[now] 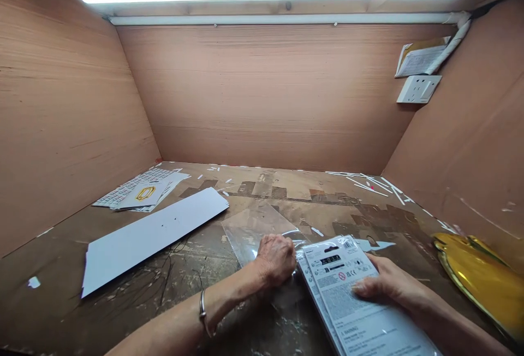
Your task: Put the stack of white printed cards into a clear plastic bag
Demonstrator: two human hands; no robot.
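My left hand (275,260) is curled over the edge of a clear plastic bag (249,233), pinching the film near the packets. A metal bangle (202,309) circles that wrist. My right hand (388,285) rests over a stack of white printed card packets (341,296) and appears to hold them, with the fingers across the top face. The packets carry black text, a red prohibition symbol and a warning panel. Their lower end runs out of view.
A long white board (151,241) lies at left on the scarred workbench (204,257). Behind it are sheets of stickers and a yellow-marked card (145,194). Gold foil material (477,277) sits at right. White strips lie at the back. Wooden walls surround the bench, with a wall socket (418,89) at upper right.
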